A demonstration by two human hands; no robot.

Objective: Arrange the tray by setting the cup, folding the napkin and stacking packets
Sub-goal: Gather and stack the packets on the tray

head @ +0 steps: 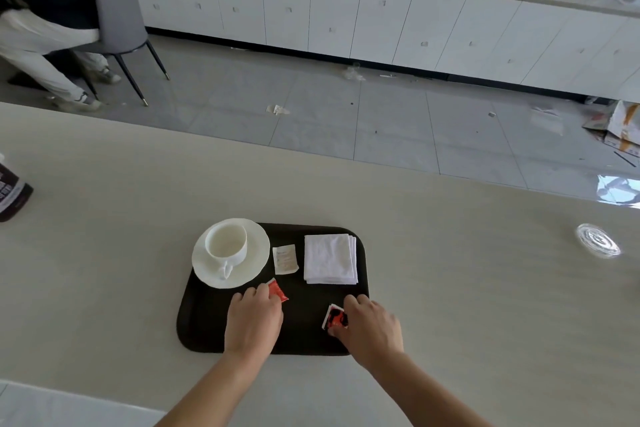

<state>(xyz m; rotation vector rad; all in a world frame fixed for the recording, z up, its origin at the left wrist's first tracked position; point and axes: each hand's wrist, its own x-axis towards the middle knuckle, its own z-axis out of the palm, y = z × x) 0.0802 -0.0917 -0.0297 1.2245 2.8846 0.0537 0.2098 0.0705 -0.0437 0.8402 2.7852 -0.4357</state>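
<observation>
A black tray (304, 340) lies on the pale table in front of me. At its back left a white cup (227, 246) stands upright on a white saucer (256, 260). A folded white napkin (330, 258) lies at the back right. Between them rests a white packet (285, 258). My left hand (252, 319) is over the tray, its fingers closed on a red packet (278, 291). My right hand (372, 326) pinches a red-and-black packet (335, 317) near the tray's front right.
A dark bottle (12, 191) stands at the table's left edge. A clear plastic lid (598, 240) lies far right. Beyond the table are a tiled floor with scraps, white cabinets, and a seated person on a grey chair (117, 17).
</observation>
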